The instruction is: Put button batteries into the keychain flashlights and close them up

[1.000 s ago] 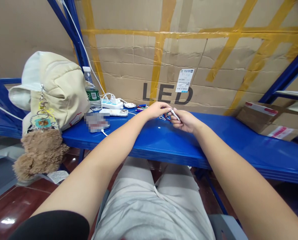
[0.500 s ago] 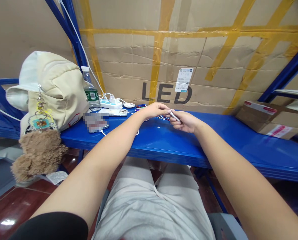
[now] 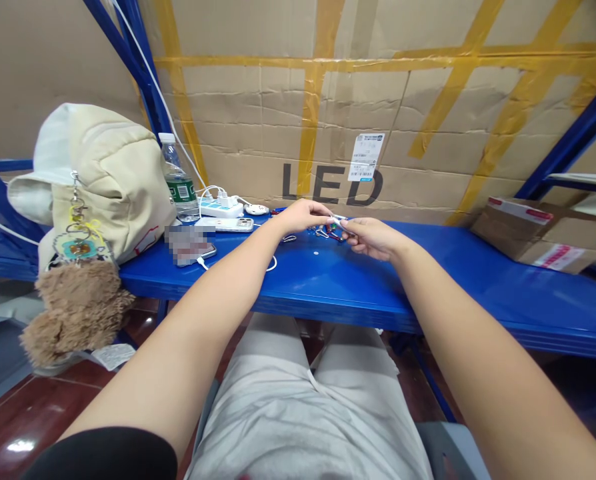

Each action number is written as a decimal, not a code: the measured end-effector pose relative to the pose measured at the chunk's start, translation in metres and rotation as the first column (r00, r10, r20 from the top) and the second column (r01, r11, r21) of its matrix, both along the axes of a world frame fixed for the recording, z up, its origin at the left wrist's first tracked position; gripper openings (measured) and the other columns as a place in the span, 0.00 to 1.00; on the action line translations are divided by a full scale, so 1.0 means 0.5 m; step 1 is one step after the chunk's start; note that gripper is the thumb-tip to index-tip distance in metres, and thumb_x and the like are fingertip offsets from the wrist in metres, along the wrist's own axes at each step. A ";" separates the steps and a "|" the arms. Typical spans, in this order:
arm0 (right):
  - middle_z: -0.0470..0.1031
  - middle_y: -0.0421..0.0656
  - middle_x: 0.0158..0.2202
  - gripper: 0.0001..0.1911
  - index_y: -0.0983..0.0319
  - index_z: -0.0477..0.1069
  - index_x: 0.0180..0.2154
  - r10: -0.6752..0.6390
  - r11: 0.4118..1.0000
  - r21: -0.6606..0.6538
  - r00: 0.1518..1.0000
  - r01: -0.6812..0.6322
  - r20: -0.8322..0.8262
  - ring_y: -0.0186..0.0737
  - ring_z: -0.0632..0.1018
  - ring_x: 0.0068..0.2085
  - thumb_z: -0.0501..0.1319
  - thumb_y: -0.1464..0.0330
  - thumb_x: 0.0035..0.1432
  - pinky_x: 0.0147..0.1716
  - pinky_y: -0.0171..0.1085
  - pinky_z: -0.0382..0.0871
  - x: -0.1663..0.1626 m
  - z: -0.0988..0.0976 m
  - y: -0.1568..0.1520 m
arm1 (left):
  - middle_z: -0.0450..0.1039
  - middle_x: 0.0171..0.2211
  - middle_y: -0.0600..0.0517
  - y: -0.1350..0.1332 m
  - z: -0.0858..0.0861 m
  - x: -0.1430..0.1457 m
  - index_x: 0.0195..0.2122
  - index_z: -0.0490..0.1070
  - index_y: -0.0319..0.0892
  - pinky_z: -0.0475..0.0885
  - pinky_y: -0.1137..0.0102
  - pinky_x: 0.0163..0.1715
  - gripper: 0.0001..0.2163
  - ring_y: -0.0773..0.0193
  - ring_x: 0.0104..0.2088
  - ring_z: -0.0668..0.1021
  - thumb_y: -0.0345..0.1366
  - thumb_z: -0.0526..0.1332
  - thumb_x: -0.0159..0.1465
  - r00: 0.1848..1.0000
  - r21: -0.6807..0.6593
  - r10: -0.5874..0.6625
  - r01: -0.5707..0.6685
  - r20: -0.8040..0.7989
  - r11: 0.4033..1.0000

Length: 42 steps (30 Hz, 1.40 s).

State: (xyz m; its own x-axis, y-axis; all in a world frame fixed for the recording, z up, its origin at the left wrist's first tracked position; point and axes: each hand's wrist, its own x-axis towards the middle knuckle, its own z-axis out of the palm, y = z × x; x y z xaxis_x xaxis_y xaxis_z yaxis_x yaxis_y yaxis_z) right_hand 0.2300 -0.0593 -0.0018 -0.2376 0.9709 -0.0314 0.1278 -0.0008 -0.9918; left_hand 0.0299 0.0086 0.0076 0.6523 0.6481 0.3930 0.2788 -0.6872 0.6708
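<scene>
Above the blue tabletop, both hands meet at a small, slim silvery-white piece whose kind I cannot make out. The thumb and fingers of my left hand are closed on its left end. My right hand pinches the other end, with its remaining fingers curled beneath. Just behind and below them lie several small metal clips, some red and blue, partly hidden by the hands. One dark looped clip rests beside my left wrist.
To the left are a cream bag with a brown plush charm, a water bottle, a power strip and phones, one white. A carton sits at right. A large taped LED box stands behind.
The slim silvery piece has tilted between the hands and shifted slightly left. My right hand has turned a little, and more of the small clips on the table now show.
</scene>
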 end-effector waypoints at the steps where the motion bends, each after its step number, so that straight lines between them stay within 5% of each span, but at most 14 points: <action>1: 0.63 0.38 0.23 0.12 0.65 0.67 0.30 -0.006 1.000 -0.006 1.000 0.006 -0.004 0.23 0.59 0.19 0.58 0.66 0.65 0.13 0.24 0.50 0.000 0.000 0.000 | 0.79 0.42 0.45 -0.001 0.001 0.001 0.43 0.78 0.36 0.69 0.63 0.49 0.15 0.61 0.43 0.78 0.41 0.66 0.58 1.000 0.002 0.002 -0.002 0.003 1.000; 13: 0.62 0.37 0.22 0.13 0.65 0.67 0.28 -0.025 0.999 -0.041 0.998 0.023 -0.055 0.23 0.59 0.18 0.66 0.65 0.58 0.12 0.25 0.50 0.007 0.005 0.000 | 0.80 0.38 0.46 -0.005 0.001 0.011 0.40 0.79 0.36 0.71 0.66 0.44 0.14 0.63 0.39 0.77 0.40 0.67 0.56 0.999 0.075 0.020 -0.024 0.050 0.997; 29: 0.52 0.31 0.20 0.09 0.62 0.62 0.34 0.116 0.977 -0.164 0.987 -0.134 -0.115 0.23 0.49 0.17 0.56 0.66 0.67 0.13 0.23 0.45 -0.002 0.004 -0.007 | 0.80 0.34 0.48 0.005 0.000 0.002 0.35 0.81 0.37 0.69 0.66 0.41 0.13 0.63 0.37 0.77 0.40 0.70 0.52 0.998 0.019 0.039 -0.038 -0.042 0.999; 42: 0.53 0.32 0.20 0.07 0.63 0.62 0.33 0.152 0.956 -0.219 0.969 -0.193 -0.193 0.23 0.51 0.17 0.57 0.70 0.65 0.14 0.23 0.47 0.014 -0.007 0.006 | 0.79 0.33 0.48 -0.007 0.007 0.015 0.35 0.81 0.38 0.71 0.68 0.39 0.11 0.63 0.36 0.78 0.37 0.71 0.51 0.995 0.174 0.048 -0.033 -0.083 0.984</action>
